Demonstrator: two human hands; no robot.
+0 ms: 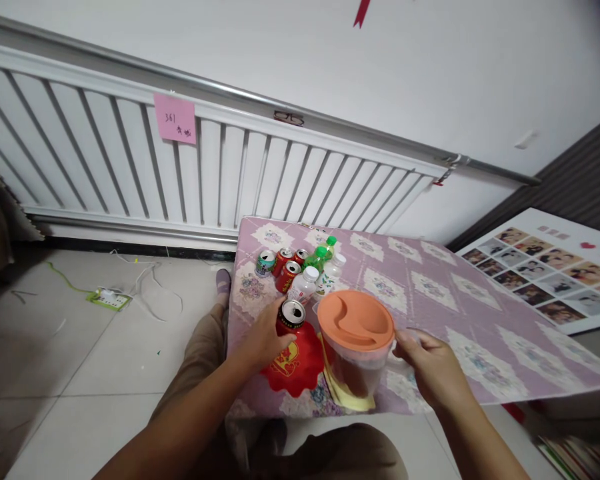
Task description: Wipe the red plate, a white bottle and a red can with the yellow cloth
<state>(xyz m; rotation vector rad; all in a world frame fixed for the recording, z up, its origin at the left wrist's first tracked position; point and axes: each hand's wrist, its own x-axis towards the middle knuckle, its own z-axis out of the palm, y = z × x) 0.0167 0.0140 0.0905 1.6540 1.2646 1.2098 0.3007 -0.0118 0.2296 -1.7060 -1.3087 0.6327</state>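
Observation:
My left hand (264, 337) is closed around an opened drink can (293, 313) with a dark rim. The can stands upright at or just above a red scalloped mat (300, 373) with a yellow print; I cannot tell if it touches. With my right hand (430, 360) I grip the handle of a clear pitcher (357, 380), whose orange lid (355, 320) is on. Under the pitcher lies something yellow (363, 404). Just beyond the can stand a white-capped bottle (304, 285), a red can (289, 275) and a teal can (265, 263).
Green bottles (316, 261) and another white-capped bottle (333, 268) stand farther back on the purple flowered tablecloth (430, 293). Behind the table is a white radiator (270, 173). A framed photo board (555, 267) leans at right. A power strip (111, 299) with cords lies on the floor.

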